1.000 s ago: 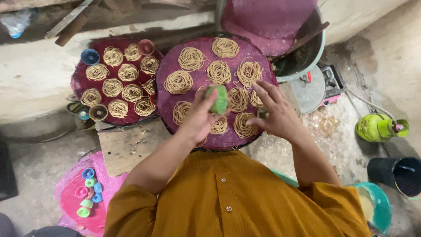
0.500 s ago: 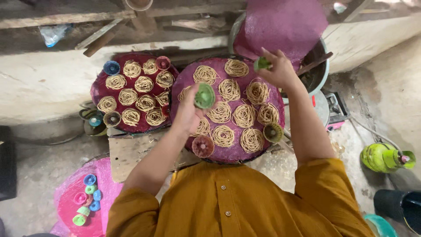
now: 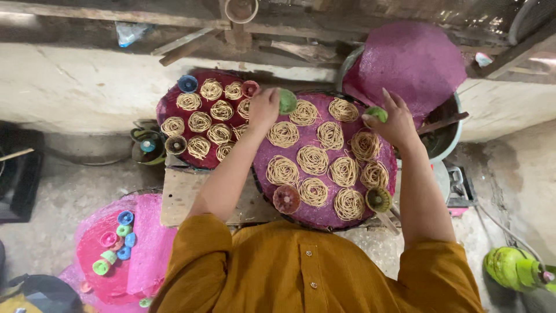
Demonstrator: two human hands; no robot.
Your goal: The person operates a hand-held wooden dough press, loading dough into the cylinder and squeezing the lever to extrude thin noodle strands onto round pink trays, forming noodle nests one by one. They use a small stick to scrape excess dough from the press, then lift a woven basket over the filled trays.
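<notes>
Seen from above, a person in a mustard-yellow shirt reaches both arms over a round purple woven tray [image 3: 324, 217] covered with coiled nests of pale noodle strands [image 3: 313, 159]. The left hand [image 3: 265, 109] is curled around a small green plastic cup [image 3: 287, 101], pinching it at the tray's far edge. The right hand [image 3: 395, 123] has its fingers spread, with thumb and forefinger pinching a second small green cup [image 3: 377, 113] above the far right of the tray.

Just left of the left hand's grip lies a second round dark red tray [image 3: 169, 107], also filled with noodle nests, with a blue cup [image 3: 187, 83] and a pink cup [image 3: 250, 88] on its far rim. Nearer the person than both grips, a reddish cup [image 3: 286, 199] and an olive cup [image 3: 378, 199] sit on the purple tray's near edge. Beyond the right hand's grip, a purple mat [image 3: 408, 64] covers a large pot. Well down and left of the grips, a pink tray [image 3: 145, 243] on the floor holds small coloured cups [image 3: 116, 240].
</notes>
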